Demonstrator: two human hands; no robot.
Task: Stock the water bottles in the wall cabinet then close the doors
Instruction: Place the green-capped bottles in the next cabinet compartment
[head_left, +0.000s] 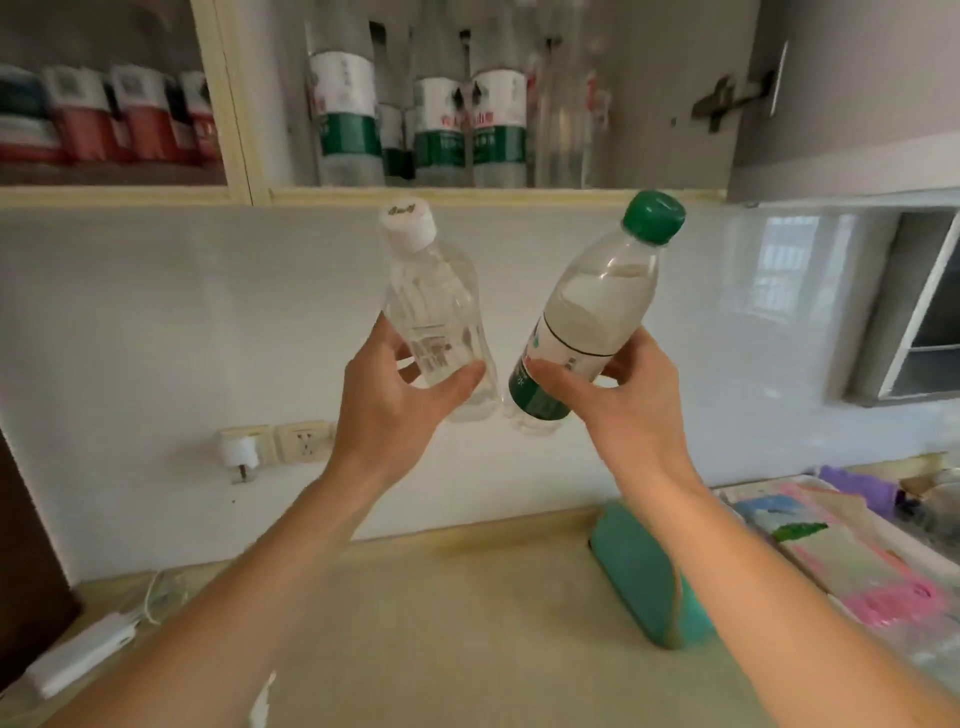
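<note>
My left hand (395, 395) grips a clear water bottle with a white cap (431, 291), held upright below the cabinet. My right hand (623, 400) holds a water bottle with a green cap and green label (597, 306), tilted to the right. Both bottles hang in the air just under the shelf edge of the wall cabinet (467, 195). Inside the cabinet stand several green-labelled bottles (345, 109) and clear ones. The left section holds red-labelled bottles (140, 119) behind a glass door. The right cabinet door (857, 93) stands open.
A white tiled wall with power sockets (301, 441) is behind the hands. On the beige counter lies a teal object (644, 577). A tray with pink and coloured items (852, 551) sits at the right. A white charger and cable (78, 649) lie at the left.
</note>
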